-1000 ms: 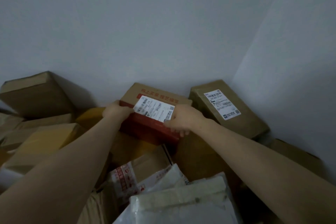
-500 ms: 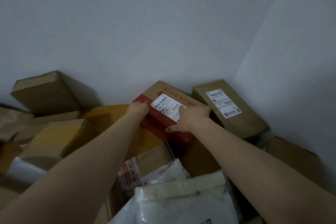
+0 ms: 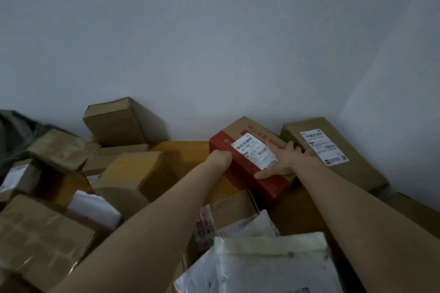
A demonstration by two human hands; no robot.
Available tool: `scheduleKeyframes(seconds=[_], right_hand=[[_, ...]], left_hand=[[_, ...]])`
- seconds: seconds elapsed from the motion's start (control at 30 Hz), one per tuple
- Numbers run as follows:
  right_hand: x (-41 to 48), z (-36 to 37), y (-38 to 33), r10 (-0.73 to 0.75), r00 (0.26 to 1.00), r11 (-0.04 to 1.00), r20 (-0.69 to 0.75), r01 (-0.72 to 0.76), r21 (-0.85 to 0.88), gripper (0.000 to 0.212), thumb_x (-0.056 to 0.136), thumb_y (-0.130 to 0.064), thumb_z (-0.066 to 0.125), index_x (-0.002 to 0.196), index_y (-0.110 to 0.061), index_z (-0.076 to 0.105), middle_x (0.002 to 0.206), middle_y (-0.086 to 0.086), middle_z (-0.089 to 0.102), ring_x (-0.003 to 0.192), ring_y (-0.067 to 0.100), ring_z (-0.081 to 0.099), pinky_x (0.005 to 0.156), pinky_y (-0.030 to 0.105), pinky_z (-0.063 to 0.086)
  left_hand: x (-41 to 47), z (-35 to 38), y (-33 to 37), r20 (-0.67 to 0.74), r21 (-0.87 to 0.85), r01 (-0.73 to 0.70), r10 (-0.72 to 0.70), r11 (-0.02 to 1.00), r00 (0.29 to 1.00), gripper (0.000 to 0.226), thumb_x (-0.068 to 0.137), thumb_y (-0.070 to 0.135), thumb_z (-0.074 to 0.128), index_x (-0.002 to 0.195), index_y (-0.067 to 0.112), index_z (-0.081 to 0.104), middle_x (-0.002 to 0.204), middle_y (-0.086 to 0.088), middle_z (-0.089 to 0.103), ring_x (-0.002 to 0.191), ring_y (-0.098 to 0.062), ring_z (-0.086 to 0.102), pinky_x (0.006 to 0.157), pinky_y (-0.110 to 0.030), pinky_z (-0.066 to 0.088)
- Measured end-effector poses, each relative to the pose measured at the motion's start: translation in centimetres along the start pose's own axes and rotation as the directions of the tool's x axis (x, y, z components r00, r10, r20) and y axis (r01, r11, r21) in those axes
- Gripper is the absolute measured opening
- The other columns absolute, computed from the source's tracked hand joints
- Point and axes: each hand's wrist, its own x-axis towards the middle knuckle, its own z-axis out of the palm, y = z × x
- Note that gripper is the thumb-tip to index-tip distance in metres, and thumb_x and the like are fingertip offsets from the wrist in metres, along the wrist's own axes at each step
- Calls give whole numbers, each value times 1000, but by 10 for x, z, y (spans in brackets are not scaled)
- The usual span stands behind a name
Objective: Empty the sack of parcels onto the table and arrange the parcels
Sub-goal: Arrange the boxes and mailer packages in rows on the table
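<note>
Against the wall point(image 3: 214, 54), red box point(image 3: 238, 170) just beside labelled carton point(image 3: 352, 173), maybe touching

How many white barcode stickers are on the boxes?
3. One on the red box, one on the brown box right of it, one on the small box far left. Others may be hidden.
</note>
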Motion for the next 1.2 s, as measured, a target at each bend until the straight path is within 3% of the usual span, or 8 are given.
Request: scheduleKeyframes(seconds=[0.2,0.33,0.43,0.53,0.7,0.9,1.03,1.2], right_hand=[[-8,14,-6,185,983,982,16,-185,-21,130,50,-95,47,151,-25,6,149,15,33,132,40,37,107,57,27],[-24,7,-1,309,951,947,4,-307,-98,116,60,-94,37,145,-15,30,144,17,41,129,41,41,107,60,24],[-36,0,-18,150,975,954,-164,-186,-236,90,77,-80,41,138,-15,39,137,15,48,126,35,44,109,55,24],[-42,-1,-61,-172,944,984,-282,152,-91,69,86,-54,55,139,-14,35,136,14,46,127,34,44,107,52,30],[-70,1,-143,-467,869,782,-160,491,383,108,74,-50,75,152,-22,5,156,9,18,139,33,28,107,47,37],[-84,26,-214,-559,827,769,-58,543,336,131,69,-44,82,145,-36,-24,156,4,-25,146,34,-1,112,54,27],[-68,43,-224,-536,825,755,-179,564,333,114,66,-45,81,147,-40,2,152,4,8,137,37,27,103,51,40],[-48,33,-188,-331,880,610,-341,476,634,121,61,-33,87,150,-29,5,151,3,21,139,26,26,112,44,32]], left_hand=[[-5,31,11,183,-196,100,-64,975,981,38,95,-4,32,129,0,49,128,-15,57,118,-29,54,85,-40,49],[-6,40,24,183,-47,-83,90,995,979,24,93,-1,35,83,11,53,84,-2,50,68,-8,43,58,-21,34],[-3,11,32,31,70,-189,187,979,982,36,96,6,37,62,16,38,67,2,38,57,-7,34,53,-17,31],[-3,-43,31,-200,196,-213,252,957,947,37,94,6,38,58,10,37,60,-5,36,55,-21,35,53,-30,32],[-19,-138,7,-441,243,-155,252,957,861,22,93,8,42,97,-1,62,85,-11,56,78,-26,54,65,-29,42],[-40,-209,-45,-512,166,81,16,983,859,34,95,10,41,121,-8,53,114,-27,56,107,-40,54,80,-38,42],[-43,-211,-66,-381,-55,120,-132,991,915,43,100,16,33,137,-3,39,139,-23,44,127,-41,44,102,-47,38],[-31,-206,-72,-308,-387,86,-217,918,926,44,100,28,30,129,-1,44,103,-21,60,85,-31,56,83,-41,45]])
